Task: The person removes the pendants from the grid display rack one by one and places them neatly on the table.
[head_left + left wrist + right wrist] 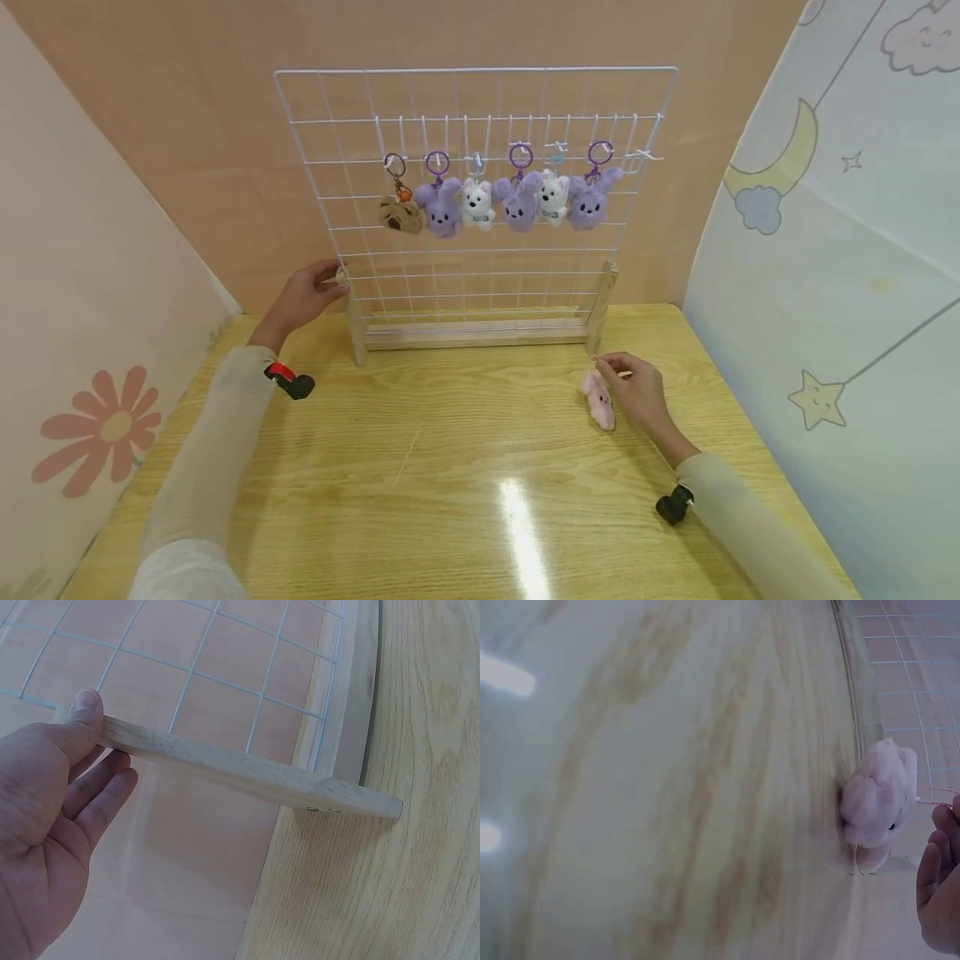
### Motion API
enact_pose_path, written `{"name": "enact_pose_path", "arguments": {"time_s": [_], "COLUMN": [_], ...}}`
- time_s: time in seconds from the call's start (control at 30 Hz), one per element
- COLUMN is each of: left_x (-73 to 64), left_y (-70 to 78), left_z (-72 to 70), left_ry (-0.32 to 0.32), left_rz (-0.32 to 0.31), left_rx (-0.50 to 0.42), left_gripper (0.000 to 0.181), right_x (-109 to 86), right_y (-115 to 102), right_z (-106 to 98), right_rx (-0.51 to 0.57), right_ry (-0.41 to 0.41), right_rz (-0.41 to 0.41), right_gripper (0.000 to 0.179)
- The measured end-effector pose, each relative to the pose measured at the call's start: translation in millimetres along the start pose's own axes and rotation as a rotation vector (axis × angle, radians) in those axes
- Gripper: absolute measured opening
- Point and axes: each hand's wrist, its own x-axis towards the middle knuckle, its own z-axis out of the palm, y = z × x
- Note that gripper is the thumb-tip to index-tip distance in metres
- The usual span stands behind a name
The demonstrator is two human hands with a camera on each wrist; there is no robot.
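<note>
My left hand (303,296) grips the top of the stand's left wooden upright (355,325). In the left wrist view its thumb lies along one face of that upright (225,765), with fingers behind. On the right, my right hand (639,390) pinches the thin cord of a pink plush charm (599,403). The charm hangs below the fingertips, close over the table. In the right wrist view the pink-and-white cord (933,789) runs from the plush (881,796) to the fingers, which are partly cut off by the frame edge.
A white wire grid (476,69) stands in the wooden base. Along its hooks hang a brown plush keychain (400,217), several purple ones (441,208) and white dog ones (477,204). The wooden table (420,467) has printed cloth walls (847,275) at its sides.
</note>
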Motion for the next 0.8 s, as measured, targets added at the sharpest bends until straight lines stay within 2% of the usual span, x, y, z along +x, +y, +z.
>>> {"name": "enact_pose_path", "arguments": {"time_s": [0.2,0.43,0.8], "left_x": [-0.8,0.0,1.3], "left_y": [0.3,-2.0,-5.1], "left_z": [-0.5,-0.1,-0.4], "left_ry": [0.004,0.000,0.009], "left_rz": [0.011,0.057,0.021], "left_rx": [0.007,-0.015,-0.014], "left_gripper": [0.063,0.062,0.062], "right_x": [2.4,6.4,9.9], "right_y": [1.8,1.9,-1.0], "right_z": [5.9,11.6,16.1], "right_rx": [-0.016,-0.068,-0.085], "right_ry": [-0.034,-0.074,-0.147], "right_rz": [0.015,0.011,0.015], "right_gripper": [0.026,0.024,0.019]}}
